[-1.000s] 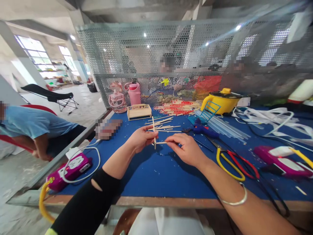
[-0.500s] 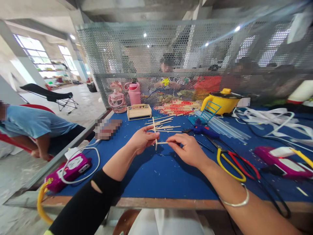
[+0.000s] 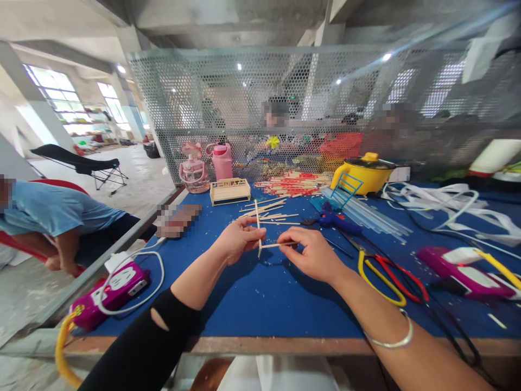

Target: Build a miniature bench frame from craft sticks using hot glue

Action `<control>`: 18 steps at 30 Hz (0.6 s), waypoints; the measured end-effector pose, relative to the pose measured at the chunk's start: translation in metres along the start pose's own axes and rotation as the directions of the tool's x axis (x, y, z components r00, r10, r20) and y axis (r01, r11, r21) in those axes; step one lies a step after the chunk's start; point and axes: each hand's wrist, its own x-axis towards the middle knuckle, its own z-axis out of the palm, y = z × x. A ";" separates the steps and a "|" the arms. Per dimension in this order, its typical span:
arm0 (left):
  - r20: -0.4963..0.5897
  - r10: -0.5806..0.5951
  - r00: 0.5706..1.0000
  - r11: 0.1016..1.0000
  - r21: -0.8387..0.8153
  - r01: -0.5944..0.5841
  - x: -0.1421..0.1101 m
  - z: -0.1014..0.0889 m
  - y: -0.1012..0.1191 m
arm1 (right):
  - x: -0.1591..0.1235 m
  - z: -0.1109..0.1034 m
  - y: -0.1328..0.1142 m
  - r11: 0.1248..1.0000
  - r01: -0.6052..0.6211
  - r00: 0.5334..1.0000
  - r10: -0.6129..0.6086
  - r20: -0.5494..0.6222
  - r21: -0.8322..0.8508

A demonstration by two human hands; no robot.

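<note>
My left hand (image 3: 240,239) pinches a thin pale wooden stick (image 3: 258,214) that points away from me above the blue table mat (image 3: 260,309). Between the thumb and fingers of my right hand (image 3: 311,251) is a second wooden stick (image 3: 272,246), lying crosswise. Its left end meets the first stick near that stick's lower end; whether the two are joined I cannot tell. Beyond my hands lie several loose wooden sticks (image 3: 279,216). A small wooden frame like a tiny bench (image 3: 230,192) stands behind my left hand.
Red-tipped sticks (image 3: 293,183) are heaped at the back, beside a yellow pot (image 3: 366,175). A blue glue gun (image 3: 337,219), yellow-handled scissors (image 3: 380,279) and clear glue sticks (image 3: 372,214) lie right. Purple power strips (image 3: 112,293) sit at both sides. A person (image 3: 61,217) bends over at left.
My right fingers have shifted slightly along the crosswise stick, and more of it shows. Both hands keep their pinch. The whole view has shifted slightly downward.
</note>
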 end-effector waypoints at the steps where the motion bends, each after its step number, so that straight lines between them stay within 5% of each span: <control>1: 0.010 0.000 1.000 1.000 0.000 0.000 0.000 0.000 0.000 | 0.000 0.000 0.000 1.000 0.001 1.000 -0.001 0.001 0.001; 18: 0.013 0.017 1.000 1.000 -0.016 -0.017 0.002 -0.001 -0.004 | -0.001 -0.001 0.001 0.998 -0.013 1.000 0.014 -0.015 0.065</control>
